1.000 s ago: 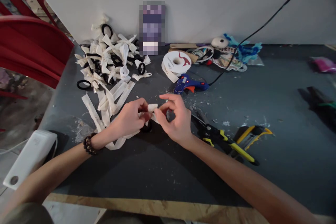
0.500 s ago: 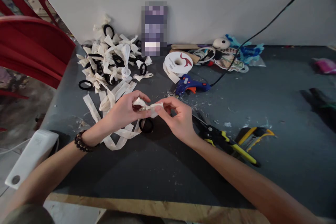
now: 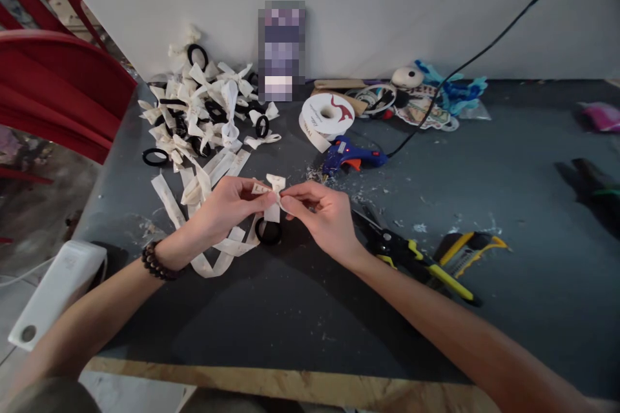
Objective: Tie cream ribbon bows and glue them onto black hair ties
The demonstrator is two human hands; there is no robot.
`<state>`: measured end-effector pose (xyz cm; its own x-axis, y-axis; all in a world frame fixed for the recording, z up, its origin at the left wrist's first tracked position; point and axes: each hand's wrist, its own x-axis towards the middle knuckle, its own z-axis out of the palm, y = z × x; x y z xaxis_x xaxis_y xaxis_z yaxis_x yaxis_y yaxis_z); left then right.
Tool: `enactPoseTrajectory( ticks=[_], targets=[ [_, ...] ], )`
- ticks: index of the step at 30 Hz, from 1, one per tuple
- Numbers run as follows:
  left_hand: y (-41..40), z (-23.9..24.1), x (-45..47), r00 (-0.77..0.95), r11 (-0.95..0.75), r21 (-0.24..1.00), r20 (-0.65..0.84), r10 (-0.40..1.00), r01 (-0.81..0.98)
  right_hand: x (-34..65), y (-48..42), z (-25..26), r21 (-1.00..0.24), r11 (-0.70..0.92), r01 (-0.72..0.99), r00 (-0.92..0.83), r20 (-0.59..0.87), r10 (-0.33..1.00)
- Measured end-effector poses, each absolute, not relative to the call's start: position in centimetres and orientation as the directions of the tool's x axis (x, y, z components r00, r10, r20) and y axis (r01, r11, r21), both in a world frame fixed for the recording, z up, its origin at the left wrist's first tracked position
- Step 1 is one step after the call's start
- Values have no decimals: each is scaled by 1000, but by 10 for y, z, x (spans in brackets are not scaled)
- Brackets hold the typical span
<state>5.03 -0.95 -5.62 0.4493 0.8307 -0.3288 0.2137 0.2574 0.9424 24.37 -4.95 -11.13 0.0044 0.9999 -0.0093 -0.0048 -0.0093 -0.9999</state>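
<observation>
A small white ribbon bow is pinched between my two hands above the table's middle. My left hand grips it from the left, thumb and fingers closed on the ribbon. From the other side, my right hand closes its fingertips on the bow near its centre. Just below the bow, a black hair tie lies on the table. Loose white ribbon strips spread under and beside my left hand. Behind them is a heap of white bows with black hair ties.
A blue glue gun with a black cord lies beyond my right hand, beside a ribbon spool. Yellow-black scissors and a utility knife rest to the right. A white power strip is at left, near a red chair.
The ribbon bow has been turned between my fingers, so one end now points up and another hangs down. My right fingertips have shifted to its centre.
</observation>
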Motion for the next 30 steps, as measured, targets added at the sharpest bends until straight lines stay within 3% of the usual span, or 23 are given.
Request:
enactPoseTrajectory(
  ticks=[6, 13, 20, 30],
  targets=[
    [-4, -60, 48, 506, 313, 927, -375, 777, 207, 247, -45, -116, -997, 46, 59, -37, 44, 998],
    [-9, -66, 50, 469, 62, 910, -268, 842, 409, 248, -48, -113, -976, 84, 200, 13, 88, 996],
    [-13, -65, 51, 403, -44, 881, -171, 899, 471, 247, -44, -119, -999, 26, 43, -2, 26, 1000],
    [-15, -67, 53, 380, -71, 902, -107, 919, 426, 247, -46, -118, -982, 60, 178, -11, 59, 998]
  ],
)
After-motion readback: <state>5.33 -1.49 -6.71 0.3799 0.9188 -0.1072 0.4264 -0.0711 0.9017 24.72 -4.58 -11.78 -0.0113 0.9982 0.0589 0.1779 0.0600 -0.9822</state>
